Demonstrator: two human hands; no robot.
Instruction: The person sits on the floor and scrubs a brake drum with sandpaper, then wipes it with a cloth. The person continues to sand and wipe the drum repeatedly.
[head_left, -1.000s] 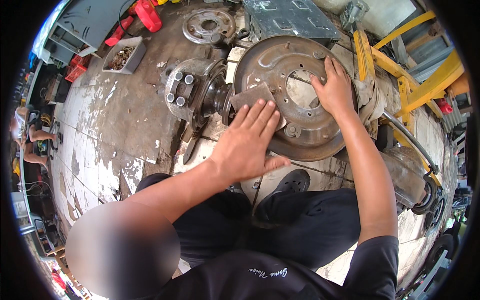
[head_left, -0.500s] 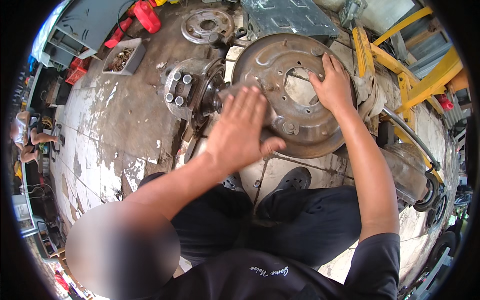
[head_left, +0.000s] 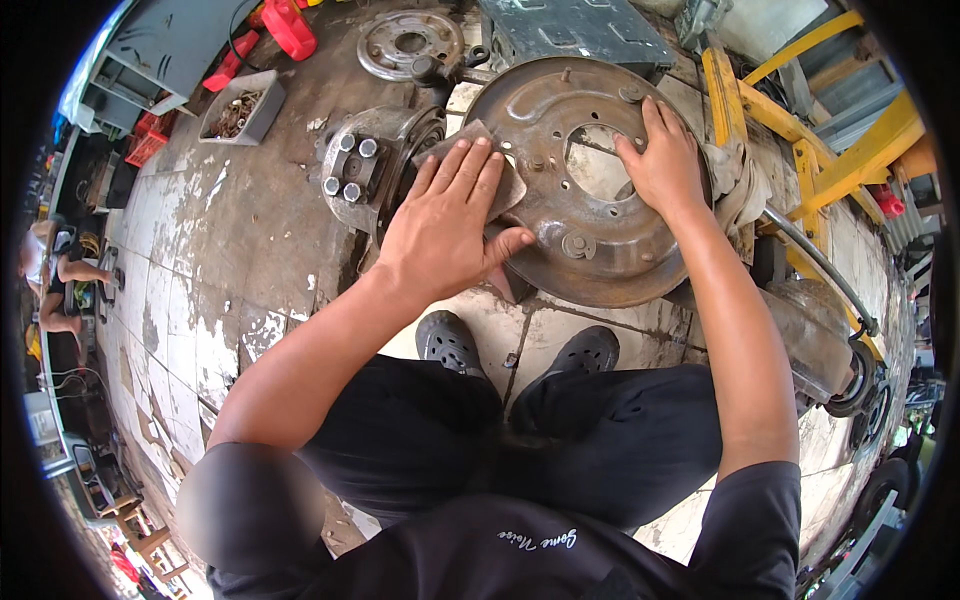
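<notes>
Wide and worn, the floor spread out under it all, stained dark to the left of the round metal plate, pale tiles showing on its near side. Over to the plate's right, there stood the yellow frame! Just beyond the plate sat a dark metal box. And the plate itself, rusty brown, faced up right in front of the person, with a big opening in its middle. Off its lower right came a heavy round housing; close by its left, a grey metal hub. A pale rag bunched up at its right rim. Past its upper left lay a smaller wheel, and farther left a grey bin of small brown bits, a red can behind. Two dark shoes waited below the plate. Now the hands: the right hand lay on the plate's right side, thumb spread wide by the opening. And the left hand, flat, fingers close, thumb out, pressed over a brown-grey sheet across the plate's left edge! Smallest of all, shiny bolts dotted the hub left of the plate.
</notes>
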